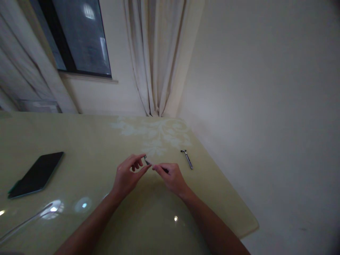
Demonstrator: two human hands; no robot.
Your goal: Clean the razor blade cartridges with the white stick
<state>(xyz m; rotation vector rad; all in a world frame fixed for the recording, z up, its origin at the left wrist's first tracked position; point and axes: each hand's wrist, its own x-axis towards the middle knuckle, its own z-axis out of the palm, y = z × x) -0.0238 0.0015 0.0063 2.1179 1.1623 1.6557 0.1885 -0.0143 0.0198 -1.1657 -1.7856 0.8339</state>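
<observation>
Above the middle of the table, both hands are on a razor (147,162), its head end towards my left hand. With thumb and forefinger, my left hand (129,173) pinches the small dark head from its two ends, other fingers curled. My right hand (171,177) is closed around the dark handle, most of which is hidden in the palm. A second razor (188,159), with a dark head and a grey and black handle, lies on the table just right of my right hand, touched by neither hand.
The glossy pale yellow-green table (87,141) has a white floral pattern at the back. A dark tablet-like slab (37,175) lies at left, with a thin cable (23,223) in front of it. A wall (265,106) borders the right edge; curtains (156,53) hang behind.
</observation>
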